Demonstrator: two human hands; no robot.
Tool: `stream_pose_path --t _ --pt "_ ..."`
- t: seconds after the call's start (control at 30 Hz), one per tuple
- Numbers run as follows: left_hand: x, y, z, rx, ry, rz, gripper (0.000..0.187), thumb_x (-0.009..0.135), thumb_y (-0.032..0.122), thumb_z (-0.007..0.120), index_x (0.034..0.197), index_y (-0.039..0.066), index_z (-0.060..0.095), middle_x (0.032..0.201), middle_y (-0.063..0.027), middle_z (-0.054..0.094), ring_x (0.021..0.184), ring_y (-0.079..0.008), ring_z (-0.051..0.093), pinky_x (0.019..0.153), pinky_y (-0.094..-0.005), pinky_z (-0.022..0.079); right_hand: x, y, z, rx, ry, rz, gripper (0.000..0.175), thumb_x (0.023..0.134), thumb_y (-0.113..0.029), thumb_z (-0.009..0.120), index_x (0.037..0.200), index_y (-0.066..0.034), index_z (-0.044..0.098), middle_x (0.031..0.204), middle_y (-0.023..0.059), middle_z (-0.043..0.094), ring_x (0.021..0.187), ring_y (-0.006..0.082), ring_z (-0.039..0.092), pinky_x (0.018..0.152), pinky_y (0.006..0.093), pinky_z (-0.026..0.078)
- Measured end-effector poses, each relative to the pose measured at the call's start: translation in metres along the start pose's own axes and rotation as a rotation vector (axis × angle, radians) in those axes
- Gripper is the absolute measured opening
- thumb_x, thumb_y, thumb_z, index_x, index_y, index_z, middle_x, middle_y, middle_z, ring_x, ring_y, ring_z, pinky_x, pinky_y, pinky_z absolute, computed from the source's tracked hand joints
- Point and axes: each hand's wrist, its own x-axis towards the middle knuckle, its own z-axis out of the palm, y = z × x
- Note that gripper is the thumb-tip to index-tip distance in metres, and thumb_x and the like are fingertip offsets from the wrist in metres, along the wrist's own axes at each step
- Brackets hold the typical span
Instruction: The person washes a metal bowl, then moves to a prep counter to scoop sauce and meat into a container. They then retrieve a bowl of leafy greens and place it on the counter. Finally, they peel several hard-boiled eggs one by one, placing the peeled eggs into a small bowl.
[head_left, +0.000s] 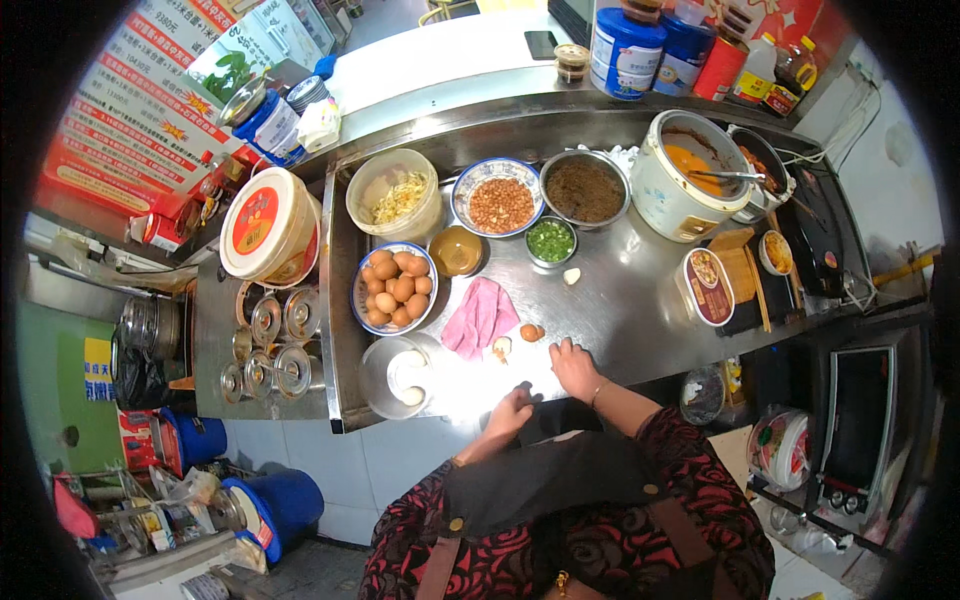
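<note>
My right hand (575, 370) is palm down on the steel counter (622, 300), fingers bent; whatever lies under the palm is hidden. Close to the counter's front edge is my left hand (511, 412), its fingers partly hidden in glare and shadow. Just beyond the hands lie brown eggshell pieces (532, 332) and a paler shell fragment (501, 349). A crumpled pink cloth (480, 319) lies behind them. To the left, a clear bowl (373, 382) holds peeled eggs (412, 396). Behind it, a blue-rimmed bowl (357, 304) is heaped with brown eggs (397, 286).
Along the back stand a plastic tub (360, 217), a bowl of peanuts (501, 204), a bowl of dark crumbly food (585, 187), chopped green onion (551, 241) and a rice cooker (675, 202). A lidded tub (707, 289) sits right. Lidded steel canisters (292, 367) stand left.
</note>
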Motion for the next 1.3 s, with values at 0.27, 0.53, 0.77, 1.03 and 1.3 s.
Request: stream_pose_path --t 0.27,0.53,0.77,1.03,1.3 --pt "0.021 0.085 -0.018 0.355 0.074 0.317 0.05 0.075 0.015 0.061 0.119 0.002 0.041 0.096 -0.0235 0.054 0.09 -0.0391 0.054 0.076 -0.0412 0.045 0.005 -0.019 -0.061 1.019 -0.273 -0.144 0.039 0.071 -0.03 0.065 0.089 0.004 0.058 0.078 0.0112 0.063 0.072 0.0156 0.057 0.064 0.0308 0.046" --pt "0.026 0.143 -0.034 0.544 0.197 0.566 0.049 0.076 0.035 0.062 0.111 0.006 0.043 0.078 -0.0172 0.061 0.065 -0.0356 0.061 0.056 -0.0429 0.047 -0.028 -0.009 -0.135 1.544 -0.226 -0.005 0.025 0.087 -0.027 0.054 0.095 -0.0033 0.059 0.074 -0.0048 0.052 0.06 0.0014 0.042 0.049 0.0163 0.033" --pt "0.034 0.161 -0.045 0.506 0.232 0.654 0.034 0.082 0.031 0.057 0.105 0.007 0.05 0.074 -0.0176 0.06 0.067 -0.0336 0.061 0.056 -0.041 0.048 -0.031 -0.016 -0.152 1.674 -0.094 0.077 0.031 0.088 -0.035 0.053 0.086 -0.0047 0.058 0.066 -0.003 0.05 0.051 0.0013 0.037 0.044 0.0155 0.026" --pt "0.048 0.159 -0.04 -0.452 0.0 0.307 0.025 0.091 0.026 0.047 0.088 0.002 0.054 0.06 -0.0004 0.052 0.044 -0.0069 0.044 0.039 -0.0214 0.033 -0.028 -0.015 -0.156 1.714 0.008 0.076 0.024 0.089 -0.025 0.052 0.097 -0.0021 0.053 0.075 0.0003 0.052 0.053 0.0018 0.038 0.043 0.0143 0.027" --pt "0.048 0.168 -0.043 -0.574 -0.126 0.192 0.024 0.088 0.026 0.054 0.094 0.002 0.053 0.062 -0.0013 0.055 0.045 -0.0062 0.048 0.038 -0.0182 0.035 -0.023 -0.008 -0.147 1.678 0.001 -0.076 0.028 0.09 -0.018 0.048 0.113 -0.0017 0.05 0.091 0.0014 0.056 0.068 0.0047 0.048 0.059 0.0176 0.04"
